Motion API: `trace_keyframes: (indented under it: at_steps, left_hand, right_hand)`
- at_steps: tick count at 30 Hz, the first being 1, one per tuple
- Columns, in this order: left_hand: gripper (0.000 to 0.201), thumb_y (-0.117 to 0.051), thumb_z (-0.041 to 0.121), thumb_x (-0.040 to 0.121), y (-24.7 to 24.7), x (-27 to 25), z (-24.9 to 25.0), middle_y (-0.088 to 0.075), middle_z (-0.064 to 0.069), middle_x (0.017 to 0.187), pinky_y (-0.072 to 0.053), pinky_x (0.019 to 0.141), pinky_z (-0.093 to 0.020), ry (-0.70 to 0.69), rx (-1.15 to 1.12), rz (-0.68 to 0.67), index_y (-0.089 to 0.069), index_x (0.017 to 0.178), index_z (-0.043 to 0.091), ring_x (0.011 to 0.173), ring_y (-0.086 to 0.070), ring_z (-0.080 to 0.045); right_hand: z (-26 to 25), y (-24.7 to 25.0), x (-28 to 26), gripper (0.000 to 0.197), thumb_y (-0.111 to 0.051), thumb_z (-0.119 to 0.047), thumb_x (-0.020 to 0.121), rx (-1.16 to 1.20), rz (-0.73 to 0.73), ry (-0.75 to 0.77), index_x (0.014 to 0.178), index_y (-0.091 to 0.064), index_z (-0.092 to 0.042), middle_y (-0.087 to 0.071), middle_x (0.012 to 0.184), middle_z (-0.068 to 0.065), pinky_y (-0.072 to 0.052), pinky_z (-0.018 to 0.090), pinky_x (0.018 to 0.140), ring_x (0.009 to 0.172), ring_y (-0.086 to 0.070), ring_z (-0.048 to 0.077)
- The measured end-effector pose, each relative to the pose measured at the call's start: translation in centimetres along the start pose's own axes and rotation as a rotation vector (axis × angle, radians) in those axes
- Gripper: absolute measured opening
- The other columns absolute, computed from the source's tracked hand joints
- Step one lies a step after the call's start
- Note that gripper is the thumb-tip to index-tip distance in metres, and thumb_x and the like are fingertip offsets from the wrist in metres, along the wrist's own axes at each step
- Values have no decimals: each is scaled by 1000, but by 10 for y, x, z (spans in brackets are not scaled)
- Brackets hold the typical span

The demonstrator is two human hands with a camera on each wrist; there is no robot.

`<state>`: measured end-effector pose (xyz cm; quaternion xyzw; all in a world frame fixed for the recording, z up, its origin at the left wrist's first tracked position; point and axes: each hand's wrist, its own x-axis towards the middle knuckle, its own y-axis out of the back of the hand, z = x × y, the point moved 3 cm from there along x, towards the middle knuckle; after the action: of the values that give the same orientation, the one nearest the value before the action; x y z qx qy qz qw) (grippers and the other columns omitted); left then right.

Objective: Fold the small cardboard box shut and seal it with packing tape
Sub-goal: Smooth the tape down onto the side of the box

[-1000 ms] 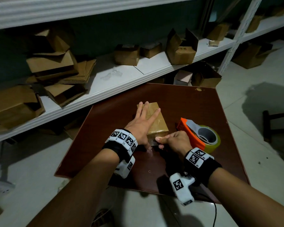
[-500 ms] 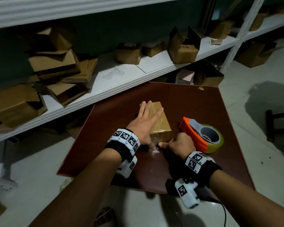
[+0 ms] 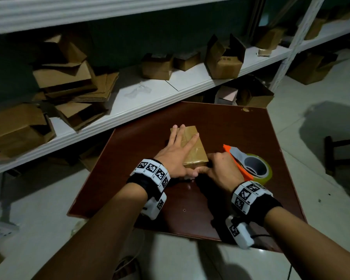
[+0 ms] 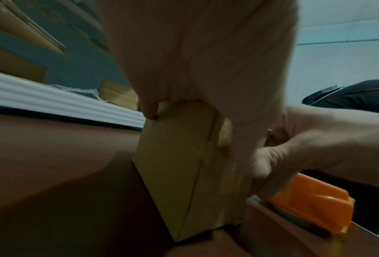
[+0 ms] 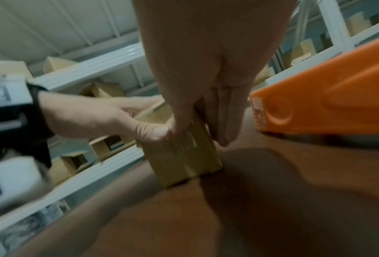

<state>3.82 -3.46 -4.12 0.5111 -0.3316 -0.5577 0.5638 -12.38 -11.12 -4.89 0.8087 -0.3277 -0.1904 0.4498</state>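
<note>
A small cardboard box (image 3: 196,152) lies shut on the brown table (image 3: 240,126), with glossy tape along its top. My left hand (image 3: 178,152) lies flat on the top, fingers straight, thumb down on the near end. My right hand (image 3: 216,170) wraps the near right corner. Its fingers (image 5: 225,113) run down the right side of the box (image 5: 184,156) and its thumb presses the taped near end beside the left thumb (image 5: 153,130). In the left wrist view the box (image 4: 177,173) shows under my palm (image 4: 195,60). The orange tape dispenser (image 3: 251,168) sits just right of my right hand.
White shelving (image 3: 129,106) runs behind the table and holds flattened cardboard (image 3: 69,81) and several open boxes (image 3: 224,57). More boxes (image 3: 253,96) stand under the shelf by the table's far edge. Pale floor tiles (image 3: 311,118) lie to the right.
My right hand has moved up against the box's near right corner, and its thumb now presses the near end next to my left thumb. The left hand stays flat on top.
</note>
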Motion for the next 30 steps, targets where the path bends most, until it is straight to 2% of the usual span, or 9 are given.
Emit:
trace_keyframes:
  at_steps: [3,6,9,12,14,19,22,27,30]
  left_hand:
    - [134,-85,55,78,-1,2,0,43,-4,166,-25,126,-63,1,26,-3,17,164,44,151,43,-29]
    - [138,-90,43,76,-2,1,6,41,-5,167,-31,124,-60,33,64,23,16,164,43,153,40,-31]
    - [142,-94,34,72,-2,-1,13,39,-5,168,-36,122,-57,72,101,51,12,165,42,155,37,-31]
    - [146,-97,34,69,-2,-3,16,40,-4,168,-37,122,-54,88,107,70,13,165,43,155,36,-30]
    - [147,-97,33,69,-2,-4,16,41,-4,168,-39,121,-54,100,110,69,13,165,43,155,37,-30]
    - [153,-101,34,63,-4,-2,16,41,-4,167,-37,123,-52,108,108,79,14,165,43,154,38,-31]
    - [148,-99,33,67,-6,-2,16,41,-3,168,-36,124,-53,117,85,99,12,165,44,154,38,-30]
    - [145,-97,41,67,-5,-4,17,38,-3,169,-31,125,-58,98,42,101,9,166,41,155,36,-31]
    - [146,-97,26,69,-3,-3,16,40,-4,168,-33,124,-56,88,60,74,11,166,39,154,37,-32]
  right_hand:
    - [0,-3,-2,34,-82,-49,81,63,19,19,81,-70,-16,-57,65,-11,-40,25,59,60,-55,7]
    - [3,-6,0,30,-84,-45,82,101,26,13,78,-69,-20,-63,67,-9,-39,19,57,61,-58,5]
    - [5,-10,0,30,-87,-40,79,85,37,-10,88,-76,-13,-75,80,7,-52,33,64,75,-70,23]
    - [4,-10,-3,21,-87,-22,80,68,33,-17,96,-78,-10,-78,87,7,-52,29,69,84,-73,21]
    - [3,-10,-4,25,-87,-25,80,46,36,-16,98,-77,-11,-77,87,7,-50,28,68,84,-72,23]
    - [-3,-9,-6,57,-94,-42,66,14,24,-63,108,-74,-10,-75,94,11,-59,38,75,92,-72,29]
    - [-8,-10,-9,61,-93,-42,68,-50,27,-79,111,-68,-7,-73,100,15,-60,42,78,95,-72,34]
    - [-12,-11,-16,29,-79,-16,84,-40,51,-46,105,-62,-7,-72,97,13,-58,38,72,91,-72,34]
    - [-9,-9,-14,20,-70,-2,80,-26,14,-16,98,-66,-9,-73,93,11,-60,44,77,89,-73,31]
